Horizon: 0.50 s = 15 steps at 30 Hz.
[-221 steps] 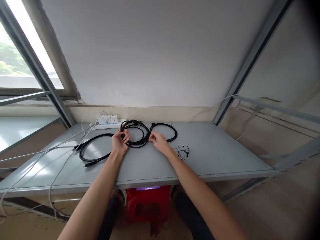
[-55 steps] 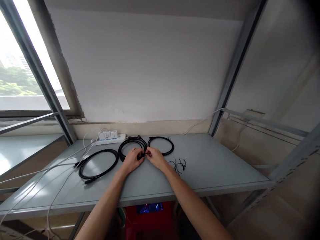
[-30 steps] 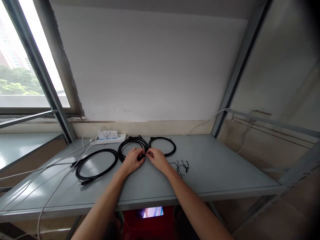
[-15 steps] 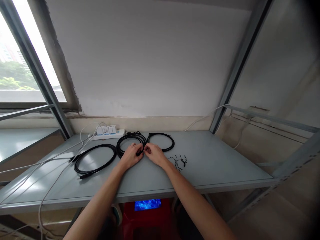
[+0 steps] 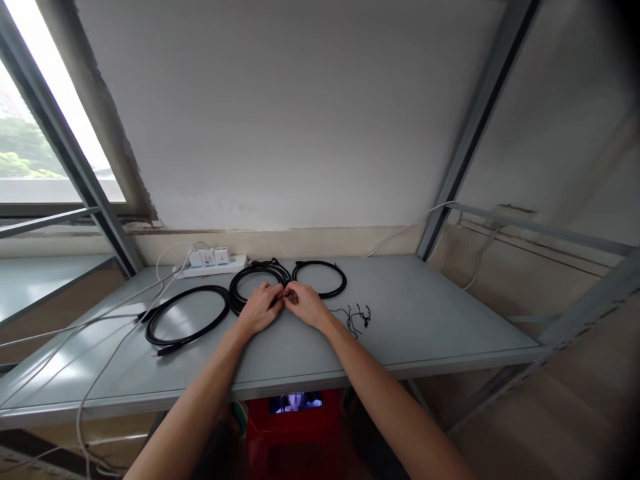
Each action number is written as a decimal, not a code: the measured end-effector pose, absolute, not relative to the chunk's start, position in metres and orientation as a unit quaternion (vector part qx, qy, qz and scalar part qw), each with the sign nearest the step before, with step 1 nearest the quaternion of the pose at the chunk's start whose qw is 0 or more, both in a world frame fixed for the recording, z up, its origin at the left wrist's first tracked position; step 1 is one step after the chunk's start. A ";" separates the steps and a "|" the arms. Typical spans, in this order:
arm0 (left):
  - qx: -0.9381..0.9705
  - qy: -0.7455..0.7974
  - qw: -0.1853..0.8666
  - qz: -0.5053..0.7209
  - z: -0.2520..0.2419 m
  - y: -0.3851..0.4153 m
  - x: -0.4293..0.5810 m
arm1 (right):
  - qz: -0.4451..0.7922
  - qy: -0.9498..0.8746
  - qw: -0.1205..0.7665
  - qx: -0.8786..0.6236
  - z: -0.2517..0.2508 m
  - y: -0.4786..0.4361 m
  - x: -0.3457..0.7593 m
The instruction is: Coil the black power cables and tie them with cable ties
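A coiled black cable point(image 5: 235, 285) made of several loops lies in the middle of the table, in front of the power strip. My left hand point(image 5: 260, 308) is closed on the near right side of this coil, its fingers covering that part of the loops. Close against it, my right hand point(image 5: 306, 305) pinches a thin black tie at the coil's edge; most of the tie is hidden by the fingers. Several loose thin black ties point(image 5: 354, 319) lie on the table to the right of my right hand.
Other looped black cables lie on either side: one at left point(image 5: 187, 340), one at back right point(image 5: 344, 280). A white power strip point(image 5: 213, 269) with plugged-in adapters sits at the back; white cords point(image 5: 120, 348) cross the left side. Below is a red stool point(image 5: 295, 437) bearing a lit phone point(image 5: 295, 403).
Both hands stay at the coil with small finger movements at the tie. The view has shifted slightly, and the phone's screen picture has changed.
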State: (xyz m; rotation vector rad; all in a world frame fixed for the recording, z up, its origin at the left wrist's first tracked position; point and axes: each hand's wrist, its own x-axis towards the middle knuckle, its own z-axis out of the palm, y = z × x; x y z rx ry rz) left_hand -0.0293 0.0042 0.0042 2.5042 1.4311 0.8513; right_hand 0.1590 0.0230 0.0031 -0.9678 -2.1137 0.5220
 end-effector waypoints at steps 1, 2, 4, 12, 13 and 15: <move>0.830 0.476 0.069 0.282 0.004 0.005 -0.029 | 0.203 -0.824 0.373 -0.376 0.004 0.022 0.159; 0.830 0.476 0.070 0.281 0.003 0.005 -0.029 | 0.203 -0.823 0.374 -0.376 0.004 0.022 0.159; 0.830 0.475 0.070 0.283 0.002 0.006 -0.029 | 0.205 -0.823 0.373 -0.376 0.004 0.022 0.159; 0.818 0.476 0.075 0.314 0.001 0.006 -0.030 | 0.206 -0.824 0.394 -0.351 0.002 0.024 0.161; 0.818 0.476 0.075 0.315 0.001 0.007 -0.030 | 0.204 -0.824 0.398 -0.348 0.001 0.024 0.162; 0.818 0.474 0.078 0.317 0.000 0.007 -0.031 | 0.202 -0.824 0.404 -0.342 0.001 0.024 0.163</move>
